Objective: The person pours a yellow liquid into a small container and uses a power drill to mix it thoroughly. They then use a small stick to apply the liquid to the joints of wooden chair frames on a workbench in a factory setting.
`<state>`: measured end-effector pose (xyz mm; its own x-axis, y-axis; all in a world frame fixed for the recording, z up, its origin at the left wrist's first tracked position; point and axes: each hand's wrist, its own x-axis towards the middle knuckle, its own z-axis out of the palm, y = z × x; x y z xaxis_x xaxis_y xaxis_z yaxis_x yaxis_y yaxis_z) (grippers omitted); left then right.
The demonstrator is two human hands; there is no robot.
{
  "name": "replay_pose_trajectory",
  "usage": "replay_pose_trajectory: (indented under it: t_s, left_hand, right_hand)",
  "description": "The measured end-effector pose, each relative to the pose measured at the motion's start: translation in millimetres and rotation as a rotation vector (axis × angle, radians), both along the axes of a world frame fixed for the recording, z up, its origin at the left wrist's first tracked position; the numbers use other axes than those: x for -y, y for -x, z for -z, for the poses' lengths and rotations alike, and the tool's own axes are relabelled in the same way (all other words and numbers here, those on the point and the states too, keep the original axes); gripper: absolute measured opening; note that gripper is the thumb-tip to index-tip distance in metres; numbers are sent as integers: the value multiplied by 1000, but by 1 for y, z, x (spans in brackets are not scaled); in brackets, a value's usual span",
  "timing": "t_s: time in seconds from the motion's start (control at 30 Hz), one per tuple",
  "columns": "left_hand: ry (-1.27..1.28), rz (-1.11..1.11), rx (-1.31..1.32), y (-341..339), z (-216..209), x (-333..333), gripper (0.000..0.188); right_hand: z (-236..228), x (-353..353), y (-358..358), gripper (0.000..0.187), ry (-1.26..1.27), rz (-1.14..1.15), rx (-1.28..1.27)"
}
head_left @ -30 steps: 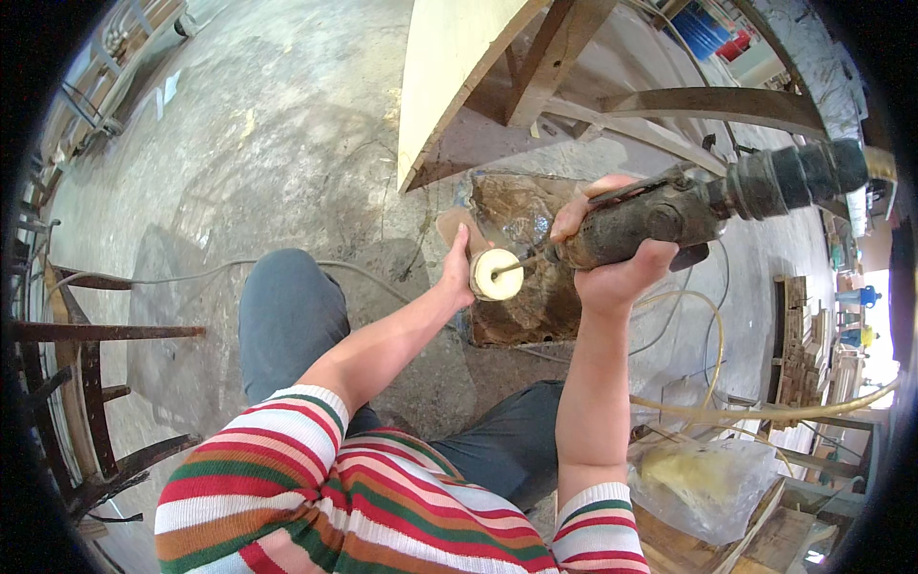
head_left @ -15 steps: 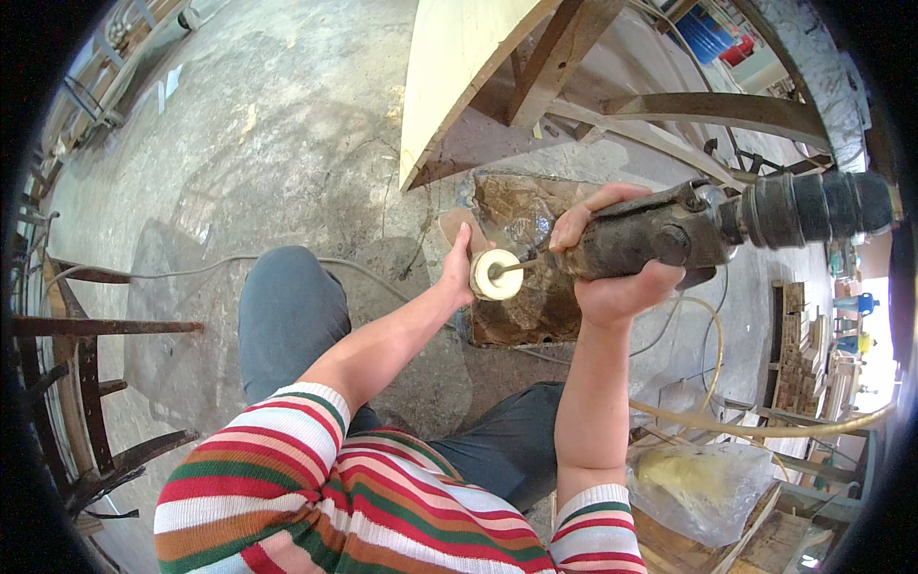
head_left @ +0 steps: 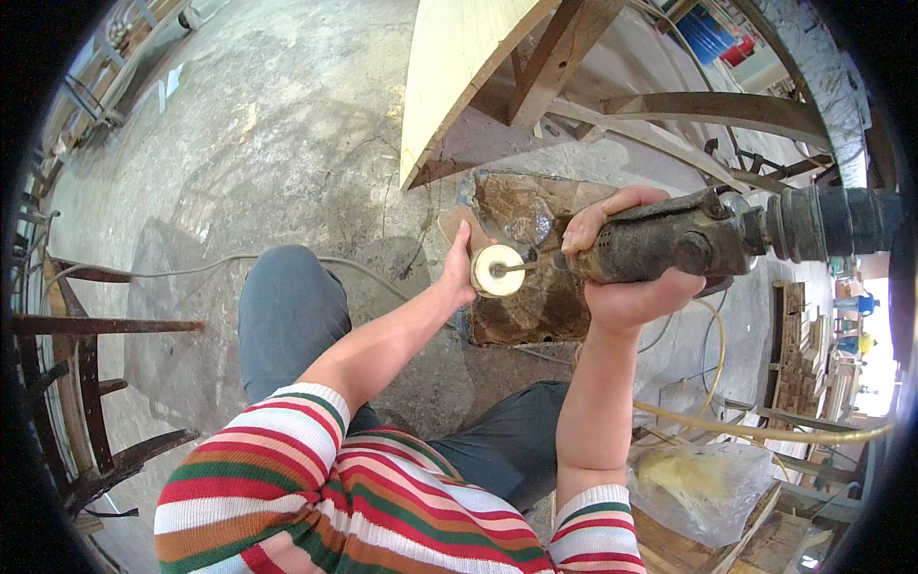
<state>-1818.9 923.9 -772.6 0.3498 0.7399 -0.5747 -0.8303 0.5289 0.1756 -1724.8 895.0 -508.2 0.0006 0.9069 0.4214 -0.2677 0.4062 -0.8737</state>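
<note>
Fingers of my right hand (head_left: 617, 287) wrap round the body of a grimy black power tool (head_left: 660, 239), which lies nearly level and points left. A thin metal shaft (head_left: 529, 266) runs from its left end into the hollow centre of a cream-coloured round drum (head_left: 502, 284). My left hand (head_left: 462, 265) is closed at the drum's left side, against its edge. Out past those fingers sticks a flat brown strip (head_left: 455, 224), perhaps abrasive paper. The left fingertips are partly hidden behind the drum.
Below the hands, a worn brown board (head_left: 497, 325) lies on the concrete floor. A large pale wooden panel (head_left: 449, 77) on a frame stands ahead. Dark wooden legs (head_left: 91, 383) are at left. A yellow hose (head_left: 765, 429) and a clear plastic bag (head_left: 703, 488) are at right.
My right hand and the power tool have shifted a little to the right. The drum and my left hand have hardly moved, and both hands keep their hold.
</note>
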Motion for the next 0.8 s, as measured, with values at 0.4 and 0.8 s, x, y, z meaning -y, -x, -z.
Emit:
replay_pose_trajectory:
  t_s: [0.4, 0.8]
  left_hand:
    - [26, 19, 2, -4, -10, 2, 66]
    - [13, 44, -25, -6, -11, 4, 64]
  right_hand:
    - [2, -1, -1, 76, 15, 9, 36]
    - [18, -12, -3, 79, -19, 25, 37]
